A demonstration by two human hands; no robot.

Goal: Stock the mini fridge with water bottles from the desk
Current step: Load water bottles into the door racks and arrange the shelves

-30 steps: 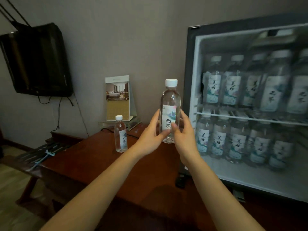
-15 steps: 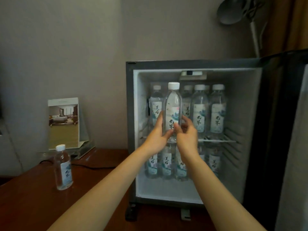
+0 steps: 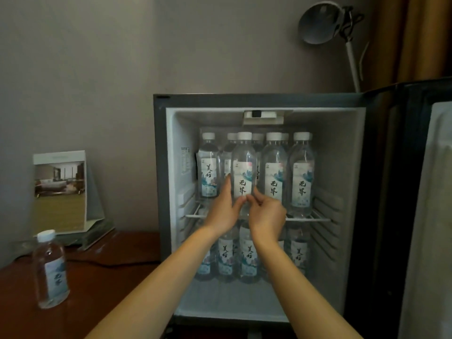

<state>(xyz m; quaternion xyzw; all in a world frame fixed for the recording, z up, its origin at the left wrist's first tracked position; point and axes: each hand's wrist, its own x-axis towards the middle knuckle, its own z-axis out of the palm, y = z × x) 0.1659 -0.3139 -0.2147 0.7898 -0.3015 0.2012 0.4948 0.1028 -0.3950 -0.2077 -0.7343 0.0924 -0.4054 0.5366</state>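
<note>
A clear water bottle [image 3: 243, 165] with a white cap and a printed label stands upright at the front of the upper wire shelf [image 3: 318, 218] of the open mini fridge [image 3: 161, 167]. My left hand [image 3: 223, 211] grips its lower left side. My right hand [image 3: 266, 214] pinches its lower right side with thumb and fingertips. Several more labelled bottles fill both shelves around and below it. One more water bottle [image 3: 50, 270] stands on the brown desk [image 3: 102, 289] at the left.
The fridge door [image 3: 425, 204] hangs open at the right. A folded card stand [image 3: 61, 192] sits on the desk by the wall, with a dark cable [image 3: 117, 263] running across the desk. A lamp [image 3: 322, 23] rises behind the fridge.
Both hands have carried the bottle from above the desk rightward into the fridge and lowered it onto the upper shelf. The view has turned towards the fridge.
</note>
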